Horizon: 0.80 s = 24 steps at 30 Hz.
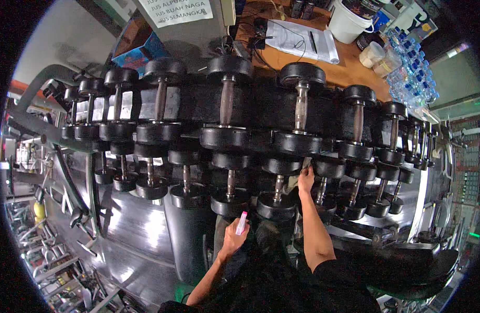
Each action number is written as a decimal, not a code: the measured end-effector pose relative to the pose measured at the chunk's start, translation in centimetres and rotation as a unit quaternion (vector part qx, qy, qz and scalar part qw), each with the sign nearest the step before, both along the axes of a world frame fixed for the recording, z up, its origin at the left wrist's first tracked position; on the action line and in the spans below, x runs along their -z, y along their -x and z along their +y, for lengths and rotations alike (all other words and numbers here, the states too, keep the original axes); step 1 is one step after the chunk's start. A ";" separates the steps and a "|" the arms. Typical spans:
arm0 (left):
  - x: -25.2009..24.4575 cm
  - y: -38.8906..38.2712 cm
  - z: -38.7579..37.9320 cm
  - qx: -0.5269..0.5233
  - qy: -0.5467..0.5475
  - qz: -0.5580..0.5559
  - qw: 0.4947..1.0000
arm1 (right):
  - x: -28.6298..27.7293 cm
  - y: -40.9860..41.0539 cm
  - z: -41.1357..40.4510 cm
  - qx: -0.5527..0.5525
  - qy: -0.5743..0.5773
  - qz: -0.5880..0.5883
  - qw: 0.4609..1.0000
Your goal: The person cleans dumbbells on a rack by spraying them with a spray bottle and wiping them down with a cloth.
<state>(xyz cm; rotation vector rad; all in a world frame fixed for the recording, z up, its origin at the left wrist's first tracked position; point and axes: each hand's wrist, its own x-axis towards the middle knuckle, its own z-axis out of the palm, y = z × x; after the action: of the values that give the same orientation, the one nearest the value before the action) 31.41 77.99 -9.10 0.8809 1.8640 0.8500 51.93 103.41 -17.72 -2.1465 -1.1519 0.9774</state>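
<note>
My left hand point(235, 238) grips a small pale bottle with a pink top point(241, 223), held in front of the lower row of dumbbells. Its nearest weight is a black round-headed dumbbell point(230, 203) on that row. Farther forward, my right hand point(306, 180) reaches between two lower dumbbells with a greyish cloth point(293, 183) in its fingers. To its left is a dumbbell with a metal handle point(278, 187); another dumbbell point(324, 167) stands close on its right. My fingertips are partly in shadow under the upper row, so what the cloth touches there cannot be told.
Above runs an upper row of dumbbells, among them one with a bright handle point(301, 107). Behind the rack, a wooden counter point(347, 74) bears papers point(294, 39), a white tub point(344, 23) and several water bottles point(410, 70). A blue box point(140, 53) and gym machines point(73, 195) are to the left.
</note>
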 end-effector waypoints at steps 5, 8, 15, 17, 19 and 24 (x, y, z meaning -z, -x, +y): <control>0.4 0.0 0.1 -0.013 -0.042 -0.024 0.999 | 0.9 2.0 -2.1 -0.163 -0.265 -0.124 0.942; -0.2 -0.1 0.6 0.000 -0.030 -0.002 1.000 | -0.9 2.0 -2.2 -0.306 -0.296 -0.188 0.885; -0.8 -0.4 2.2 0.031 0.067 -0.044 0.996 | -2.6 3.7 -0.8 -0.592 -0.353 -0.217 0.691; -0.8 -0.4 2.5 0.052 0.005 -0.012 0.999 | -2.3 5.4 -0.9 -0.622 -0.345 -0.235 0.663; -0.9 -0.7 2.7 0.039 0.007 -0.035 0.999 | -2.4 7.2 -1.0 -0.653 -0.272 -0.310 0.635; -0.9 -1.2 3.6 0.052 0.025 -0.057 0.997 | -2.3 10.0 0.1 -0.614 -0.194 -0.312 0.698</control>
<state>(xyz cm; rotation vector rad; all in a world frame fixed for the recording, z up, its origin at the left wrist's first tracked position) 32.66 81.56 -8.23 0.8729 1.7193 0.7700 41.95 103.54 -15.45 -1.1295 -2.9675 0.2527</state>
